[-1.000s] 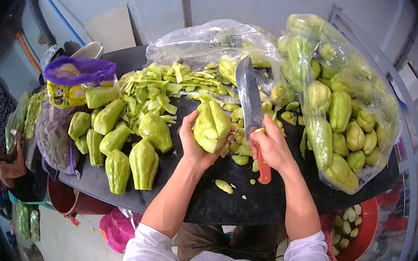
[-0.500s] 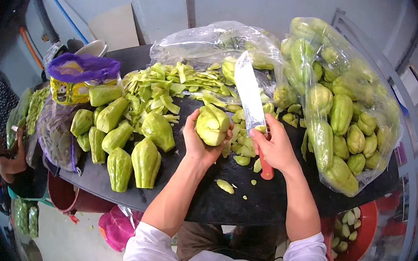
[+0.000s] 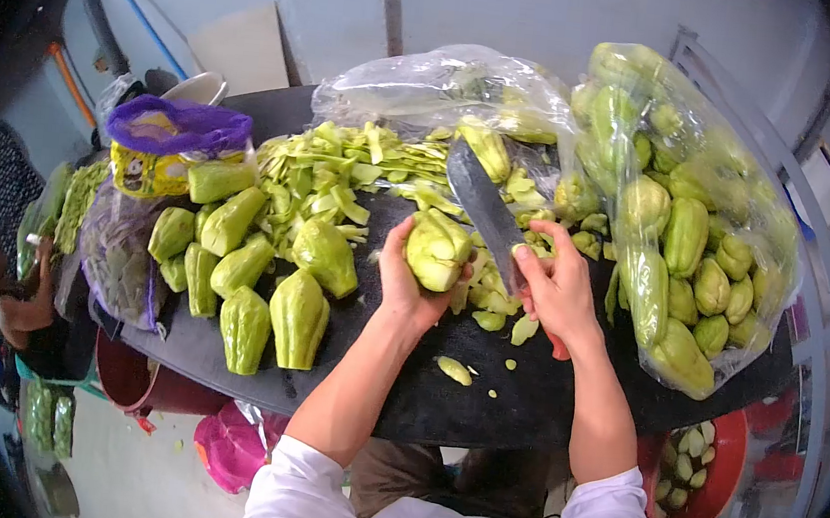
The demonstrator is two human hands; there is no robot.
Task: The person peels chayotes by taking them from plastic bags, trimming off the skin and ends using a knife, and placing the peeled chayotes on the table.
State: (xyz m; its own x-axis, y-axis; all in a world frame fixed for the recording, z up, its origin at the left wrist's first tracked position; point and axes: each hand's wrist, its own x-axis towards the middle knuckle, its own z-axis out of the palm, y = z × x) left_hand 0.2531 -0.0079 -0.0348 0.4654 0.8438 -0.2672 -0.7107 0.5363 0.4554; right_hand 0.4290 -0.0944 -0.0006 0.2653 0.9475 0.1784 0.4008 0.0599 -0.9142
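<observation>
In my left hand (image 3: 415, 284) rests a pale green chayote (image 3: 436, 250), fingers curled round it, a cut patch showing at its near end. My right hand (image 3: 560, 285) grips a knife by its red handle (image 3: 560, 347). The broad knife blade (image 3: 483, 202) points up and to the left, apart from the chayote, and its face looks dark. Below the blade lie several cut green pieces (image 3: 489, 320) on the black table (image 3: 441, 401). To the left stand several chayotes with trimmed ends (image 3: 298, 320).
A heap of green peelings (image 3: 355, 158) lies behind. Clear plastic bags hold chayotes, one bag (image 3: 687, 235) at right. A purple net bag (image 3: 126, 251) stands at left. A red bucket (image 3: 728, 489) is below right. Another person (image 3: 31, 307) sits far left.
The knife blade has tilted further left and turned from bright to dark. The view has shifted slightly. The chayote stays in my left hand.
</observation>
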